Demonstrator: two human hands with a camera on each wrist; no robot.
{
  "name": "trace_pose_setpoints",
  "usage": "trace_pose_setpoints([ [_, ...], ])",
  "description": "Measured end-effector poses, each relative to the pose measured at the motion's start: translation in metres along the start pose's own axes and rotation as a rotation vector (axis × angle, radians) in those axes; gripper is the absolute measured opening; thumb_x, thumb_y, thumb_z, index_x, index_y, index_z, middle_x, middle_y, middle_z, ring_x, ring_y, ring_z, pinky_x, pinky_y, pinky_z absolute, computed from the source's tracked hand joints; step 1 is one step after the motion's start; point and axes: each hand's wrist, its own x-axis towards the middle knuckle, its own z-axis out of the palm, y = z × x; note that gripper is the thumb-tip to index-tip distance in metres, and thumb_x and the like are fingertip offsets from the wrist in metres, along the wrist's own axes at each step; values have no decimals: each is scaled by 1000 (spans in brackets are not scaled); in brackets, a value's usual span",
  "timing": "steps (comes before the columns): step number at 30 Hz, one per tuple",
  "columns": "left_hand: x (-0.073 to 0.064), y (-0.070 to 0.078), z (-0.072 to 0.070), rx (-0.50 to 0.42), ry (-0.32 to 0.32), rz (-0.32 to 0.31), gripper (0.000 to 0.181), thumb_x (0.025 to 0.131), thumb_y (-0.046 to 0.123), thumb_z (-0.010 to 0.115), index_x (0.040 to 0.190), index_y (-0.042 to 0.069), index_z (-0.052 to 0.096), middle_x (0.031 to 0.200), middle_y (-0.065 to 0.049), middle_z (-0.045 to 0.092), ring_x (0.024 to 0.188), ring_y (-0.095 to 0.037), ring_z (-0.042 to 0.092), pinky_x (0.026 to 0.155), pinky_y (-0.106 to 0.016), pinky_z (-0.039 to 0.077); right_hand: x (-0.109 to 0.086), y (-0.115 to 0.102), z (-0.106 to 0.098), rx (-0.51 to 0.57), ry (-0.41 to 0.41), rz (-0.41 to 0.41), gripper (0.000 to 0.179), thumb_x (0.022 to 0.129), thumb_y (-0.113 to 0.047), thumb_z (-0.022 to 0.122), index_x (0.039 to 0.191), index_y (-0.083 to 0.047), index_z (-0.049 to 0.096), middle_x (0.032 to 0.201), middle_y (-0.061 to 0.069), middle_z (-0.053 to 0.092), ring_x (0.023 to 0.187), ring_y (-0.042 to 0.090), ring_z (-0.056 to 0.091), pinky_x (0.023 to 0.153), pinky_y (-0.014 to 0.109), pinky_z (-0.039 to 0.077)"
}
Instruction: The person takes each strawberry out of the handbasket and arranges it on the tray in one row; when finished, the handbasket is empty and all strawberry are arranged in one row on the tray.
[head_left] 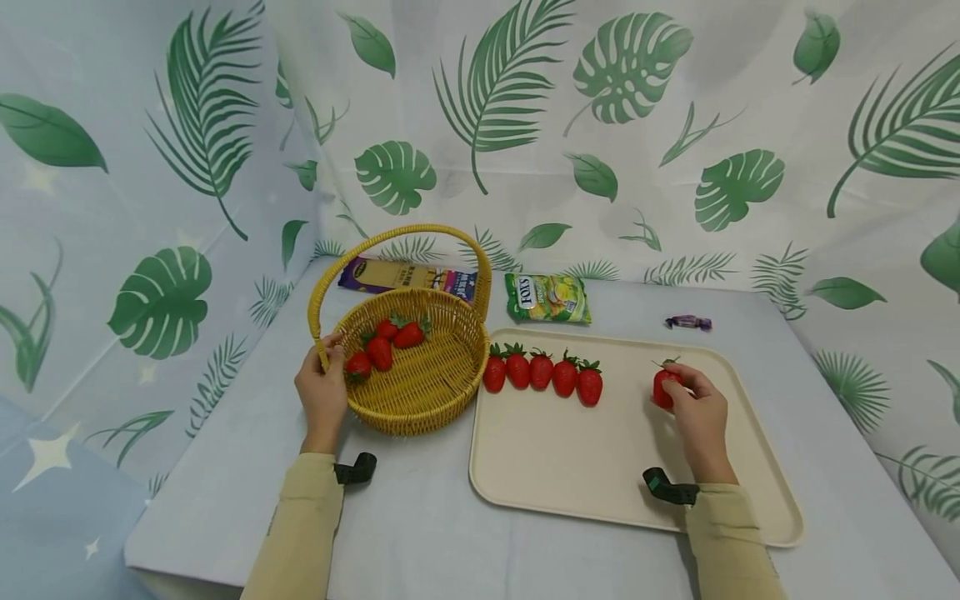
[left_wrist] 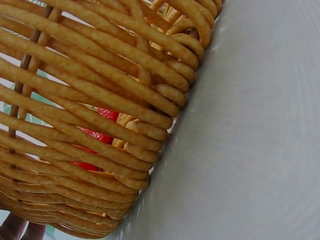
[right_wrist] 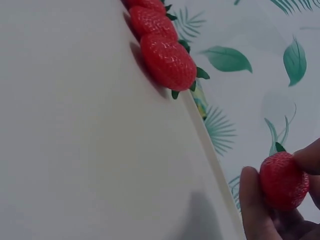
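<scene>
My right hand (head_left: 702, 414) pinches a single strawberry (head_left: 666, 388) above the right part of the cream tray (head_left: 555, 462). In the right wrist view that strawberry (right_wrist: 283, 181) sits between thumb and fingers. A row of several strawberries (head_left: 541, 371) lies along the tray's back left edge, leaves pointing back. My left hand (head_left: 322, 392) grips the left side of the yellow wicker basket (head_left: 420, 417), at its rim near the handle's foot. Several strawberries (head_left: 380, 353) lie in the left part of the basket. The left wrist view is mostly basket weave (left_wrist: 90, 100), with red showing through.
Behind the basket lies a purple and gold package (head_left: 405, 275). A green FOX'S candy bag (head_left: 548, 298) is behind the tray, and a small purple wrapped candy (head_left: 688, 322) lies farther right. Leaf-printed cloth (head_left: 517, 192) rises behind the table.
</scene>
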Motion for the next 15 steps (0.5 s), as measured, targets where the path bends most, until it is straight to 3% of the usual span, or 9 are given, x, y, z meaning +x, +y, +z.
trace_pose_setpoints([
  [4, 0, 1, 0, 3, 0, 0, 18, 99, 6, 55, 102, -9, 64, 121, -23, 65, 93, 4, 55, 79, -18, 39, 2, 2, -3, -111, -58, 42, 33, 94, -8, 59, 126, -3, 61, 101, -9, 58, 85, 3, 56, 66, 13, 51],
  [9, 0, 2, -1, 2, 2, 3, 18, 99, 6, 56, 100, -10, 63, 121, -23, 65, 95, 3, 56, 79, -17, 39, 5, 8, -2, -279, -139, 14, 41, 95, -17, 63, 133, -4, 56, 111, -3, 56, 92, 1, 52, 71, 11, 49],
  [15, -1, 3, -2, -3, 0, 13, 18, 98, 5, 56, 97, -13, 62, 121, -24, 65, 95, 3, 57, 80, -17, 40, 3, 16, 5, -259, -249, 50, 47, 97, -19, 62, 139, -1, 49, 134, 15, 47, 86, 1, 59, 70, 24, 56],
])
